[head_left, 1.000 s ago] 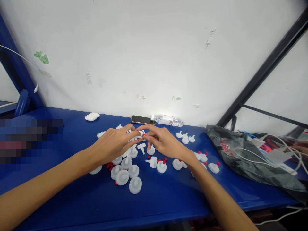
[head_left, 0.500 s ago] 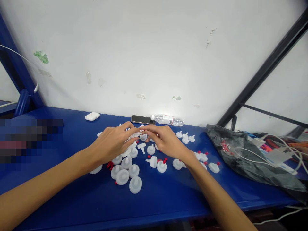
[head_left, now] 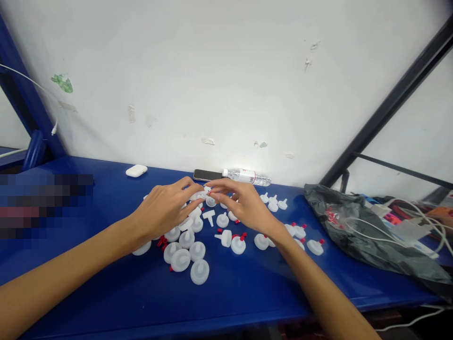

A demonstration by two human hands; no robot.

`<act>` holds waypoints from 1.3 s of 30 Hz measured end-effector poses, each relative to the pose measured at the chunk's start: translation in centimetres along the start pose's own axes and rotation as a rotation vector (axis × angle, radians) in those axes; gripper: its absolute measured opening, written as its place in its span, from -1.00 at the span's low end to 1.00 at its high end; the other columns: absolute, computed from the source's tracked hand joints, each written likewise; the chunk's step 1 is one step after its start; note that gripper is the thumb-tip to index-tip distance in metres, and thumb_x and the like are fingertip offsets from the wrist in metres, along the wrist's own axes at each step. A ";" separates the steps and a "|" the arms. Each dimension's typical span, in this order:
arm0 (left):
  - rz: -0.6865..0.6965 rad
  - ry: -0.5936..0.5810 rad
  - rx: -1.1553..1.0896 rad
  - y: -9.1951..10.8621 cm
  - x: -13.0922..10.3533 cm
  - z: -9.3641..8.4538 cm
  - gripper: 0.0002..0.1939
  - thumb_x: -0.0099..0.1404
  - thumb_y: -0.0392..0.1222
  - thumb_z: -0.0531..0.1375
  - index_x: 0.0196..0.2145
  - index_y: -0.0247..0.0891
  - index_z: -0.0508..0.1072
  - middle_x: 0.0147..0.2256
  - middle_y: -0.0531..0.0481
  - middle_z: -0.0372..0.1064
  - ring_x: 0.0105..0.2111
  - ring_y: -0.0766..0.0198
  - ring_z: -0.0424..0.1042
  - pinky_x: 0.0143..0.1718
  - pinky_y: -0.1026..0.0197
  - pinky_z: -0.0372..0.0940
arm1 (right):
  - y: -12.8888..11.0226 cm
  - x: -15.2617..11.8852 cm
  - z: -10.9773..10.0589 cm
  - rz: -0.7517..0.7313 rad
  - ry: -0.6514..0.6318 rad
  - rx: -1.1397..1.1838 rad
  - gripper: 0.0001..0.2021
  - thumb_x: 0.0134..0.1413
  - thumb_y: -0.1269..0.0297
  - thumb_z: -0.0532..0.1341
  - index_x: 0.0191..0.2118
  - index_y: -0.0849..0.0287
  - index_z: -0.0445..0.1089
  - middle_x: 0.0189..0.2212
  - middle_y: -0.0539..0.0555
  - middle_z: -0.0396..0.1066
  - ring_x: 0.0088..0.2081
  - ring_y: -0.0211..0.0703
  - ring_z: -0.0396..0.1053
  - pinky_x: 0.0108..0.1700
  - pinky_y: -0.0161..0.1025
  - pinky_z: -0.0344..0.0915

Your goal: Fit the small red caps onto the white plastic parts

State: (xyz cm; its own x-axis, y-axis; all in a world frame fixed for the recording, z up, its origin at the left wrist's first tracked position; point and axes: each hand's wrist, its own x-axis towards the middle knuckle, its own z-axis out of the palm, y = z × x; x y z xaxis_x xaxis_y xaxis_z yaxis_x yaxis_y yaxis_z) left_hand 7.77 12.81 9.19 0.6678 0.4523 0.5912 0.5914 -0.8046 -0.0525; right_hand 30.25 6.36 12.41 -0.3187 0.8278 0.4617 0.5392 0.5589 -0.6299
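My left hand [head_left: 166,205] grips a translucent white nozzle cap [head_left: 198,194] by its base, above the pile. The fingertips of my right hand [head_left: 239,200] pinch a small red tip cap [head_left: 209,192] at the nozzle's end; the fingers partly cover both pieces. Below and around my hands lie many more white nozzle caps, such as a bare one [head_left: 200,272] at the front and a red-tipped one [head_left: 238,244] in the middle. Loose red tip caps [head_left: 162,242] sit among them, beside my left hand.
Along the wall lie a white earphone case [head_left: 136,171], a phone [head_left: 208,175] and a clear plastic bottle [head_left: 247,176]. A grey plastic bag [head_left: 318,203] with cables and red pieces spreads over the right side of the blue table [head_left: 240,293]. Red-tipped caps [head_left: 315,247] rest near it.
My right fingers have shifted slightly on the nozzle's end, and the red tip now shows between them. Both hands stay in nearly the same place; the caps on the table lie as before.
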 end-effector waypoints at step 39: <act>0.282 0.236 -0.034 -0.1 -0.2 -0.5 -0.76 0.55 -0.12 0.12 0.08 -0.23 0.42 -0.06 -0.02 0.60 -0.62 0.45 0.39 -0.62 0.30 0.17 | -0.5 -0.3 0.2 0.154 -0.083 0.270 -0.54 0.19 0.19 0.39 0.17 -0.04 0.33 0.05 0.10 0.45 -0.18 -0.15 0.51 -0.37 -0.29 0.40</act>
State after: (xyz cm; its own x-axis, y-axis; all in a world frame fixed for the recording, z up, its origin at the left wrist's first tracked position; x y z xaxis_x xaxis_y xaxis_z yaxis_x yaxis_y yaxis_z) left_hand 7.31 12.62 9.47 0.6773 0.1126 0.7270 0.3809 -0.8991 -0.2156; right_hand 29.94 5.83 12.45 -0.3178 0.8986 0.3024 0.3637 0.4101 -0.8364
